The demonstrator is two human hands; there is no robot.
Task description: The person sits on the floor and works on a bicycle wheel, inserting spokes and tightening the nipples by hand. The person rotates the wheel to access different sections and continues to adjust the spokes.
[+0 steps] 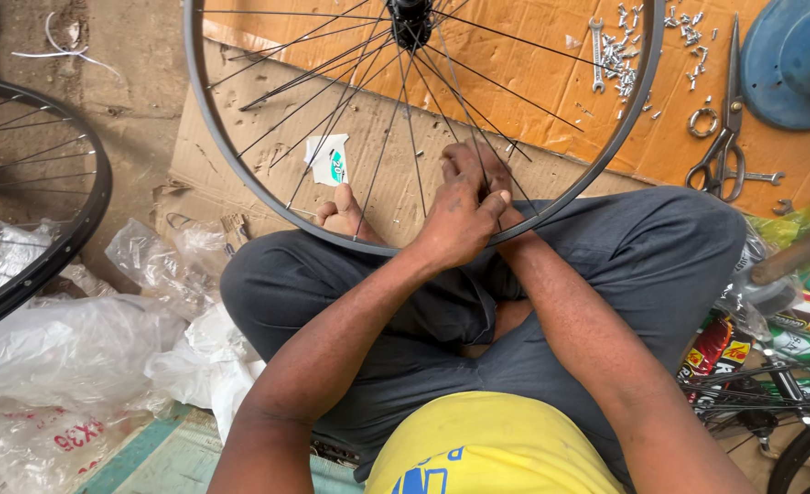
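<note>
Two hands meet at the lower rim of a bicycle wheel, just right of the frame's centre. The wheel stands almost upright across the upper middle of the picture, its grey rim resting on the seated person's crossed legs in dark trousers, its hub at the top edge. The left hand lies on top, fingers curled inward and thumb pointing right, closed around something at the spokes near the rim. The right hand sits beneath and behind it, fingers bunched among the spokes; whether it pinches a spoke or a nipple cannot be told, since the left hand covers it. The two hands touch each other. A bare foot shows through the spokes just left of them.

Flattened cardboard covers the floor behind the wheel. On it, in the upper right of the frame, lie a small spanner, a scatter of small metal nipples, a metal ring and a pair of scissors. A blue round object fills the upper right corner. A torn white paper scrap lies on the cardboard inside the wheel's circle.

At the left edge stands a second wheel with a black rim, with crumpled clear plastic bags below it. At the lower right are coloured packets and part of another spoked wheel. The person's yellow shirt fills the bottom centre.
</note>
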